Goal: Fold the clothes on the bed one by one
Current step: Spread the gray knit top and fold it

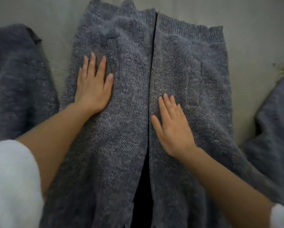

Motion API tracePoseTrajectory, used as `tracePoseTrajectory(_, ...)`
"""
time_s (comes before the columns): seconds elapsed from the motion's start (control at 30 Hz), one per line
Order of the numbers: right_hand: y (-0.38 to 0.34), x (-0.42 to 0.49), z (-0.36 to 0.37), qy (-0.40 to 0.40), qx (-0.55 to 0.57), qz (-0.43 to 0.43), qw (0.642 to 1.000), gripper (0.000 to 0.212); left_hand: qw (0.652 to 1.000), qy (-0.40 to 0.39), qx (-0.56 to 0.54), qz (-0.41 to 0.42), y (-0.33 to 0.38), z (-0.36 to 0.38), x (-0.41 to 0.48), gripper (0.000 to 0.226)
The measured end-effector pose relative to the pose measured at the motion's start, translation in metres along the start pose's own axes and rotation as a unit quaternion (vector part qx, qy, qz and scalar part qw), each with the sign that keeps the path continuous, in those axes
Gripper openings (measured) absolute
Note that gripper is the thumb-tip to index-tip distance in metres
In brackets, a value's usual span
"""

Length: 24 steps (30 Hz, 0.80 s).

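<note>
1. The left hand [92, 87] lies flat with its fingers straight and spread, pressing the dark grey knitted wool cardigan [124, 112] beside its front opening. It grasps nothing.
2. The right hand [172, 127] is equally flat and released, touching the cardigan just across that opening.
3. The cardigan lies spread on the pale grey-green bed sheet [256, 38].
4. One loose grey sleeve [17, 79] sprawls beyond the cardigan's edge on the left hand's side, and another grey sleeve [276, 120] on the right hand's side.

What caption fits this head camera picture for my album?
Left hand and right hand press flat on a grey knitted cardigan on the bed.
</note>
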State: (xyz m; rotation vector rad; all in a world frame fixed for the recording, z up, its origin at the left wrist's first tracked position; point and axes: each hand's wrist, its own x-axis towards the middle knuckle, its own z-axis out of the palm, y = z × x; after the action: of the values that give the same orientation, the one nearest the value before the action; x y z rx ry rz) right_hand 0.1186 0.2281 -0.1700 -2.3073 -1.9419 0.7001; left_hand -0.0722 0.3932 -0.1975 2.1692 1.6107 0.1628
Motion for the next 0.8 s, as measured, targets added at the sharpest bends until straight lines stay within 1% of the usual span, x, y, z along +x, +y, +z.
tracePoseTrajectory(0.07, -0.004, -0.036, 0.013, -0.007, -0.017, -0.004, 1.0, 0.063, 1.0, -0.027, -0.008, 0.011, 0.004, 0.008, -0.056, 0.063)
tracePoseTrajectory(0.13, -0.009, -0.075, 0.029, -0.026, -0.025, 0.01, 0.999, 0.061, 0.998, -0.049, -0.009, 0.036, 0.011, 0.016, -0.129, 0.063)
tracePoseTrajectory(0.23, -0.019, -0.133, 0.047, -0.017, 0.01, 0.017, 1.0, 0.06, 0.993, -0.081, -0.019, 0.085, 0.018, 0.025, -0.227, 0.059)
tracePoseTrajectory(0.3, -0.025, -0.169, 0.052, -0.002, 0.028, 0.02, 0.999, 0.059, 0.988, -0.113, -0.02, 0.104, 0.018, 0.027, -0.278, 0.062)
tracePoseTrajectory(0.37, -0.031, -0.2, 0.054, 0.027, 0.036, 0.044, 0.998, 0.054, 0.986, -0.132, -0.015, 0.097, 0.015, 0.024, -0.314, 0.067)
tracePoseTrajectory(0.4, -0.033, -0.212, 0.054, 0.04, 0.03, 0.069, 0.996, 0.049, 0.988, -0.132, -0.014, 0.079, 0.015, 0.021, -0.325, 0.065)
tracePoseTrajectory(0.47, -0.034, -0.222, 0.054, 0.032, 0.009, 0.126, 0.992, 0.037, 0.993, -0.111, -0.019, 0.04, 0.019, 0.015, -0.33, 0.052)
tracePoseTrajectory(0.5, -0.035, -0.222, 0.052, 0.025, 0.018, 0.14, 0.99, 0.029, 0.993, -0.11, -0.028, 0.029, 0.025, 0.011, -0.327, 0.043)
tracePoseTrajectory(0.53, -0.036, -0.22, 0.05, 0.023, 0.067, 0.148, 0.986, 0.022, 0.992, -0.114, -0.044, 0.024, 0.031, 0.007, -0.322, 0.036)
tracePoseTrajectory(0.57, -0.039, -0.216, 0.043, 0.026, 0.149, 0.148, 0.977, 0.016, 0.991, -0.117, -0.063, 0.027, 0.037, 0.003, -0.317, 0.03)
tracePoseTrajectory(0.6, -0.042, -0.212, 0.037, 0.036, 0.226, 0.133, 0.964, 0.012, 0.989, -0.117, -0.083, 0.041, 0.041, -0.001, -0.313, 0.028)
tracePoseTrajectory(0.63, -0.045, -0.209, 0.032, 0.039, 0.256, 0.112, 0.959, 0.009, 0.987, -0.117, -0.093, 0.065, 0.044, -0.004, -0.312, 0.029)
tracePoseTrajectory(0.67, -0.047, -0.208, 0.029, 0.02, 0.237, 0.085, 0.967, 0.009, 0.985, -0.121, -0.083, 0.087, 0.045, -0.006, -0.313, 0.033)
tracePoseTrajectory(0.73, -0.046, -0.216, 0.031, -0.061, 0.109, 0.054, 0.991, 0.031, 0.981, -0.16, -0.027, 0.109, 0.041, -0.006, -0.324, 0.046)
tracePoseTrajectory(0.77, -0.044, -0.224, 0.034, -0.084, 0.063, 0.05, 0.993, 0.04, 0.977, -0.18, -0.017, 0.111, 0.035, -0.004, -0.333, 0.051)
tracePoseTrajectory(0.8, -0.042, -0.235, 0.036, -0.072, 0.046, 0.043, 0.995, 0.046, 0.975, -0.188, -0.041, 0.111, 0.029, -0.004, -0.343, 0.052)
